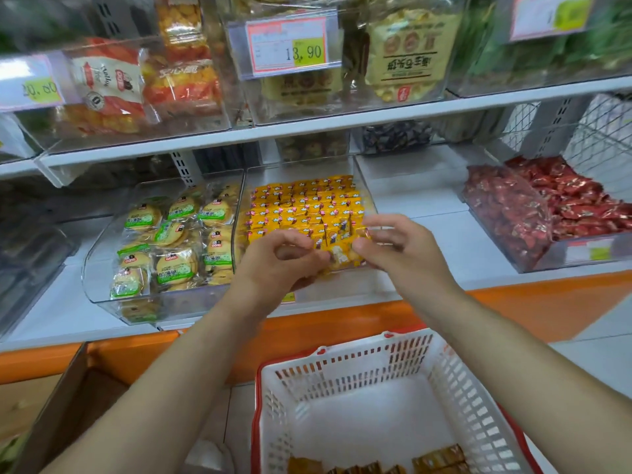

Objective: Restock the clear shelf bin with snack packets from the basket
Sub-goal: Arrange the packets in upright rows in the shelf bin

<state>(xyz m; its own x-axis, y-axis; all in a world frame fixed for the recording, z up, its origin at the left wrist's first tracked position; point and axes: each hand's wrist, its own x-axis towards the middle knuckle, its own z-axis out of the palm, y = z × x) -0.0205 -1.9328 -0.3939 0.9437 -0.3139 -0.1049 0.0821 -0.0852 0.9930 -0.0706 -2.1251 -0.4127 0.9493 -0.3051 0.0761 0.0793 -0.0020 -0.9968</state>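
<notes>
I held both arms out in front of me, forearms converging over the front of the clear shelf bin (342,285). My left hand (280,258) was knuckles-up, fingers curled in, thumb and forefinger pinching the left end of a small bunch of yellow packets (342,254). My right hand (400,248) met it from the other side, fingers looser and only half bent, thumb and fingertips gripping the right end of the same bunch. How many packets made up the bunch I could not tell, as my fingers covered much of it.

The bunch sat just above the bin's front lip, its long axis running left to right between my hands, printed faces turned up and towards me. Behind it the stocked rows (304,203) lay flat and tight, running across the bin, and filled it back towards the rear wall. The only open room was at the low front lip, where my hands were.

A bin of round biscuits (164,248) stood just beside the clear bin on the left, wall to wall. On the right was a stretch of bare white shelf (427,200), then a bin of red sweets (533,206) well apart. The upper shelf board (307,131) hung over the back of the bin.

Below my arms the white basket (444,378) stood on the floor, with a few brown packets (437,456) left in its near corner. A cardboard box (68,398) stood to its left.
</notes>
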